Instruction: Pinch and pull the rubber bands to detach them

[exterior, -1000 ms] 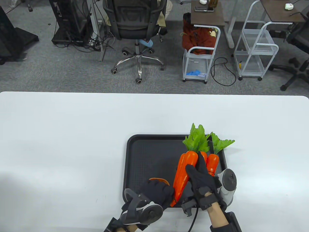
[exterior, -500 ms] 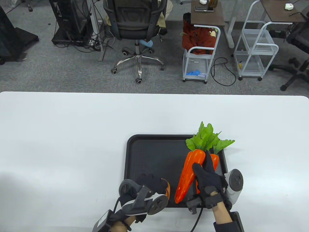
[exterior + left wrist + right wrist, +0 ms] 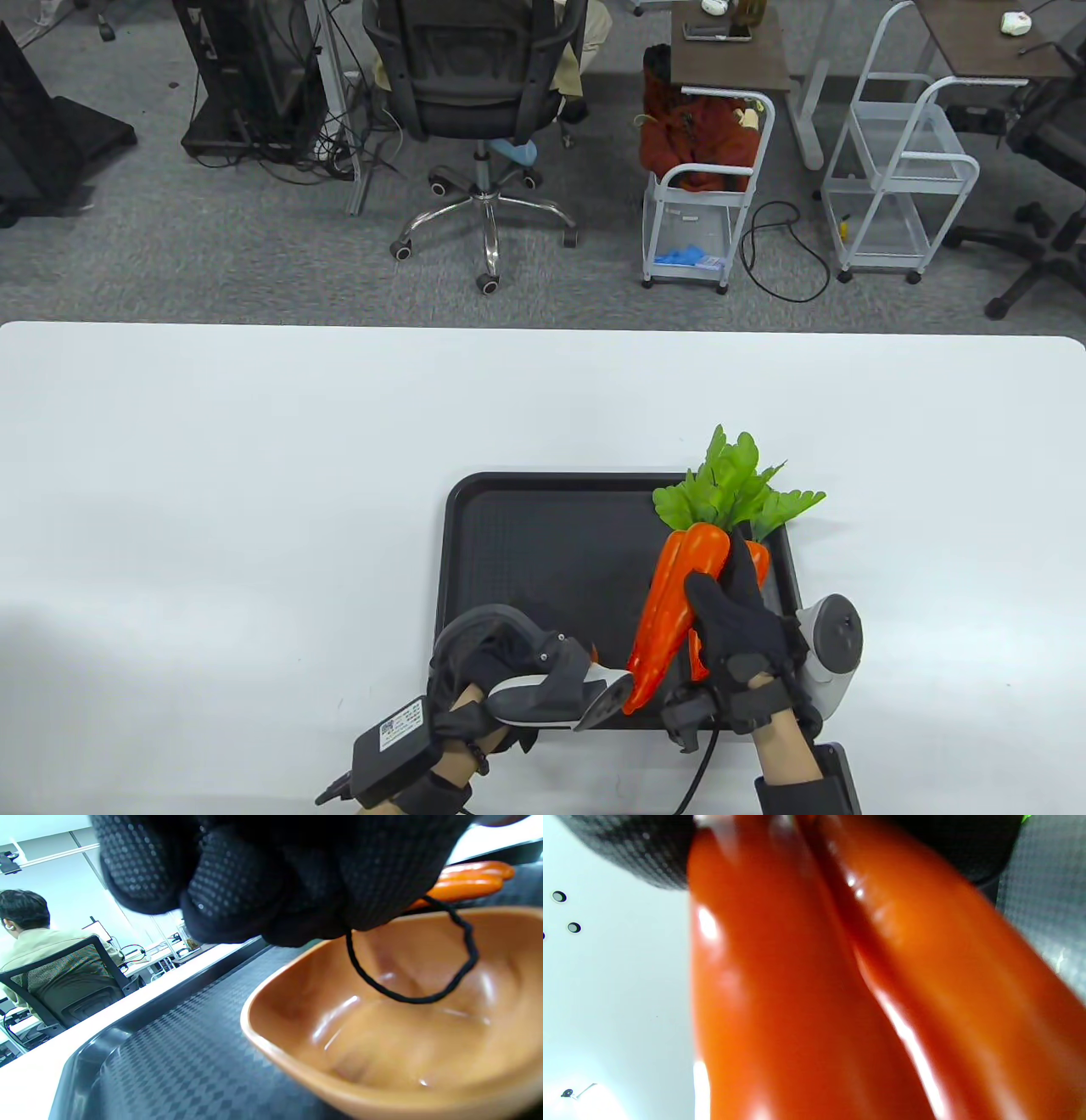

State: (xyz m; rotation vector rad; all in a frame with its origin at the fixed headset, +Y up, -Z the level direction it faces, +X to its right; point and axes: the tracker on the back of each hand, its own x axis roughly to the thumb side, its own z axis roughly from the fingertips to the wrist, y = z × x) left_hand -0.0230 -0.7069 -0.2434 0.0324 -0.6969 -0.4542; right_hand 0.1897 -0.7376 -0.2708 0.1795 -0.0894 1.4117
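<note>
A: Left wrist view is showing the left hand [image 3: 280, 878] pinching one black rubber band [image 3: 413, 959], dangling it over one orange bowl [image 3: 403, 1043] on one black tray [image 3: 543, 543].

B: And the right hand [image 3: 738, 628] is gripping carrots [image 3: 679, 603]; I'm counting two clearly, maybe a third.

A: I'm judging that the band could be snagging on the glove and missing the bowl.

B: Or the glossy carrots could be slipping.

A thin black band [image 3: 424, 984] hangs as a loose loop from the left fingers [image 3: 297, 891] — dangling over an orange bowl [image 3: 382, 1052].
</note>
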